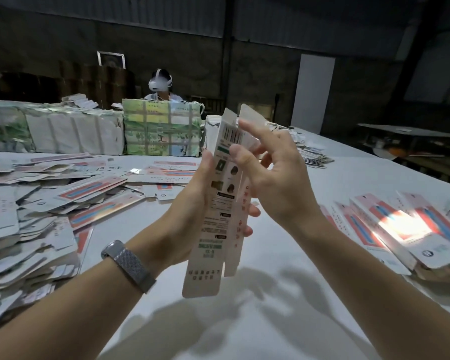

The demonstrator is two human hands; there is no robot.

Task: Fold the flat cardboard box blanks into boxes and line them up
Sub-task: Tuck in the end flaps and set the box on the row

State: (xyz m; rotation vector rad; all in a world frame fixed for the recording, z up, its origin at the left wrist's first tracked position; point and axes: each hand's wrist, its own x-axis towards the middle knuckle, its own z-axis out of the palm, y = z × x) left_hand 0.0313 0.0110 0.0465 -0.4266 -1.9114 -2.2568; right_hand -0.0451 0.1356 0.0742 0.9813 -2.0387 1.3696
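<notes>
A long white box blank (220, 216) with printed text and a barcode stands upright in the air above the white table (257, 294). My left hand (190, 211) grips its left side, fingers wrapped behind it. My right hand (273, 178) is at its upper right, fingers spread, thumb and fingertips touching the top flaps. The blank is partly opened into a tube, with flaps loose at both ends. A heap of flat blanks (37, 203) covers the table on the left. A row of folded boxes (400, 229) lies on the right.
Wrapped bundles of printed cardboard (161, 128) stand along the table's far side. Behind them sits a person wearing a white headset (160, 83). More loose blanks (312, 154) lie at the far right. A dark table (411, 132) stands beyond the right edge.
</notes>
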